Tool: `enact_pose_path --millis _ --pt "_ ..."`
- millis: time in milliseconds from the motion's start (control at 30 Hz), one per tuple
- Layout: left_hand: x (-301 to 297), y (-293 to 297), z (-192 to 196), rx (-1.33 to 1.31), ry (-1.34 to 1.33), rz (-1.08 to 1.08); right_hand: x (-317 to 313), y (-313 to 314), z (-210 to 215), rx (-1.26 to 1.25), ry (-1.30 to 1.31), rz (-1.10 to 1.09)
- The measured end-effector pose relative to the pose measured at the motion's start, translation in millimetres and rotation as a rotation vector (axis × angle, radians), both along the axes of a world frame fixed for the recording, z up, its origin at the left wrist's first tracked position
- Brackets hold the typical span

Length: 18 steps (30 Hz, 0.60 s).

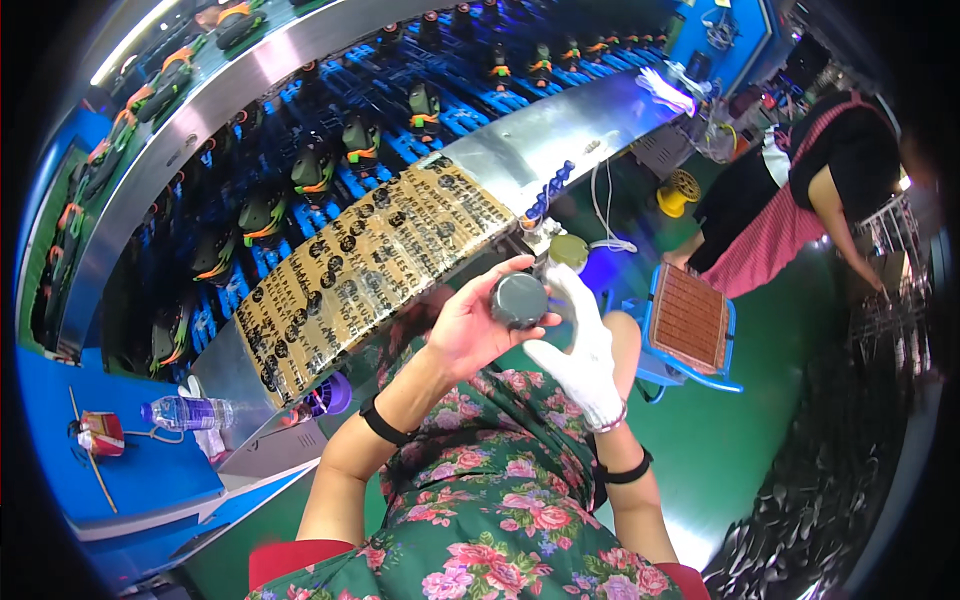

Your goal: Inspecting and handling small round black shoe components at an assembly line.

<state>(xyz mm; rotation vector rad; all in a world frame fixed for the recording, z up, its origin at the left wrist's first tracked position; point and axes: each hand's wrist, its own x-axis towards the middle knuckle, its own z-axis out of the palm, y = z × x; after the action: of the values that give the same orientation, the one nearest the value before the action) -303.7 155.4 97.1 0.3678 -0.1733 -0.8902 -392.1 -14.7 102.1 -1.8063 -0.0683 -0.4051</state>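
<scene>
My bare left hand [472,322] is closed round a dark grey, round-lidded jar [519,300], its flat top facing up. Beside the jar is my right hand [583,352] in a white knitted glove, thumb and fingers spread apart and nothing visible between them. Whether the glove touches the jar I cannot make out. Just beyond the gloved fingertips stands an olive-green round container [568,252]. A slanted board wrapped in brown printed tape [375,265] lies to the left of my hands, along the machine's metal edge.
Behind the board, a blue conveyor [460,122] carries several black shoe-like pieces with orange and green trim. A water bottle [190,413] lies at left. On the right are a blue-framed stool [690,320], a yellow spool [678,193] and a bending co-worker [770,225].
</scene>
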Motion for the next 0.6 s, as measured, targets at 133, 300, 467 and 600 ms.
enact_pose_path --millis 133,300,467,600 --pt "-16.8 -7.1 5.2 -0.020 -0.008 0.053 11.8 13.1 19.0 -0.029 0.030 0.047" --pt "-20.5 -0.4 8.9 0.034 -0.143 0.070 15.1 11.0 17.9 -0.283 -0.140 0.093" --pt "-23.2 3.0 14.2 0.151 -0.164 0.121 10.2 23.8 25.1 -0.314 -0.089 0.029" --pt "-30.7 20.1 20.0 0.658 -0.908 0.478 6.6 20.2 30.2 -0.307 -0.091 -0.119"
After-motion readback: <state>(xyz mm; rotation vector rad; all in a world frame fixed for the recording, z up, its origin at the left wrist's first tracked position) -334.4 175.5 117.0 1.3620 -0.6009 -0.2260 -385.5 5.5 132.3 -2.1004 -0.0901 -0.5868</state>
